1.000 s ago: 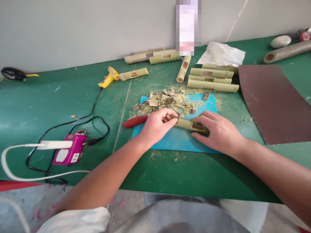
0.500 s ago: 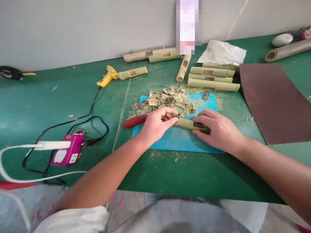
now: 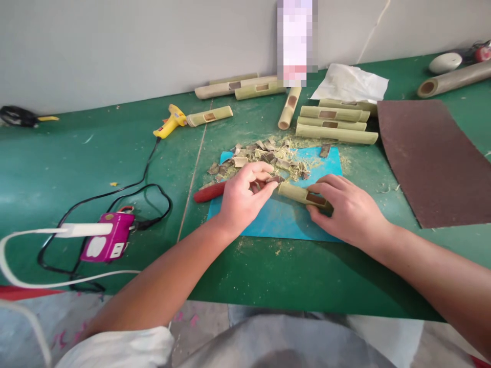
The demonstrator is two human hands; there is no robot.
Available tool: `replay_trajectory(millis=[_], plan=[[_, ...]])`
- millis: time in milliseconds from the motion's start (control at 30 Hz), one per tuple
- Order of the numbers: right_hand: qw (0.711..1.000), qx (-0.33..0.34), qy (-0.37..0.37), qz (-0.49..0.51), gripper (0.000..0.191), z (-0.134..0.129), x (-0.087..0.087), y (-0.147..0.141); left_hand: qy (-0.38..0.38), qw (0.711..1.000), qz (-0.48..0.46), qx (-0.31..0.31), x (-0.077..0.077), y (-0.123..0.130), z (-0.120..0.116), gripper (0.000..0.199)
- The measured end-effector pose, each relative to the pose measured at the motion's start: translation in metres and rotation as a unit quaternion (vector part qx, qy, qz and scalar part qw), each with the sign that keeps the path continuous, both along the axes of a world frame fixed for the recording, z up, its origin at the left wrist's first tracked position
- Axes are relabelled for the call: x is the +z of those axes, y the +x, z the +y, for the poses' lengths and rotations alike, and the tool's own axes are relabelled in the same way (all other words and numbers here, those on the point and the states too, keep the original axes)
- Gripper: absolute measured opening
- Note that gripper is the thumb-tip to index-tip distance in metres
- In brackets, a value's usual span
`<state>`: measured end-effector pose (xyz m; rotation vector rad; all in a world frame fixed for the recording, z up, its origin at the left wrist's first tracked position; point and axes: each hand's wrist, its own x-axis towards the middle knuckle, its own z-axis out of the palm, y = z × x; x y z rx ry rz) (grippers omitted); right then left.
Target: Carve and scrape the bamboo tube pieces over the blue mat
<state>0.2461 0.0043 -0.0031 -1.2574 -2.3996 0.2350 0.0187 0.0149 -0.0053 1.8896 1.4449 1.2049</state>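
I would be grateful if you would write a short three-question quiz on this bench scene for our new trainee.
1. Which hand has its thumb and fingers around the end of the bamboo tube that is over the blue mat?
2. True or false: from the wearer's viewpoint, the yellow glue gun lies to the left of the blue mat.
3. Fill in the blank: the large flat sheet lying to the right of the blue mat is ____ in colour.

Key: 1. The right hand. 2. True. 3. Brown.
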Motion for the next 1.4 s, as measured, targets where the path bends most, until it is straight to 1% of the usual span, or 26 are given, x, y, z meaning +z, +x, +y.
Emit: replay_trajectory(millis=[100,200,333,433,533,700,833,900,967,1033,1067,1133,1167,1233,1400], plan=[[1.0,0.003,0.002,-0.007,0.018,-0.002,0.001,-0.001,0.038,0.998,0.026,-0.044,0.0,0.0,0.0,0.007],[1.0,-0.001,-0.002,-0.015,0.018,-0.003,0.001,-0.001,0.07,0.993,0.043,-0.08,-0.001,-0.002,0.003,0.006],[1.0,-0.005,-0.011,-0.018,0.018,-0.002,0.001,-0.001,0.112,0.984,0.117,-0.073,-0.003,-0.005,0.005,0.005],[1.0,-0.004,-0.012,-0.017,0.018,-0.002,0.0,-0.001,0.11,0.981,0.147,-0.066,-0.005,-0.005,0.004,0.004],[1.0,-0.009,-0.015,-0.016,0.018,-0.002,0.0,-0.001,0.092,0.984,0.135,-0.074,-0.005,-0.004,0.003,0.007],[1.0,-0.013,-0.012,-0.011,0.017,-0.002,0.0,-0.001,0.097,0.987,0.11,-0.066,-0.001,-0.002,0.003,0.009],[1.0,-0.014,-0.014,-0.013,0.016,-0.002,0.0,-0.001,0.094,0.99,0.064,-0.081,0.001,-0.001,0.002,0.011],[1.0,-0.013,-0.017,-0.013,0.016,-0.002,0.0,-0.001,0.102,0.989,0.064,-0.079,0.0,-0.001,0.001,0.008],[1.0,-0.013,-0.019,-0.012,0.017,-0.002,0.0,-0.002,0.094,0.991,0.065,-0.064,-0.002,-0.001,0.002,0.015],[1.0,-0.012,-0.022,-0.008,0.017,-0.002,0.0,-0.002,0.07,0.995,0.057,-0.052,-0.003,-0.001,0.002,0.022],[1.0,-0.011,-0.024,-0.005,0.018,-0.003,0.001,-0.002,0.061,0.995,0.054,-0.05,-0.003,-0.002,0.002,0.021],[1.0,-0.006,-0.03,0.001,0.021,-0.003,0.002,-0.002,0.051,0.996,0.051,-0.051,-0.002,-0.002,0.003,0.011],[0.999,-0.001,-0.033,0.002,0.024,-0.003,0.002,-0.002,0.048,0.996,0.049,-0.056,-0.002,-0.002,0.003,0.005],[0.999,0.009,-0.039,0.004,0.03,-0.002,0.004,0.0,0.04,0.996,0.035,-0.073,-0.002,-0.003,0.003,0.002],[0.997,0.051,-0.053,0.0,0.035,0.003,0.007,0.01,0.039,0.99,0.019,-0.135,-0.001,-0.008,0.003,0.003]])
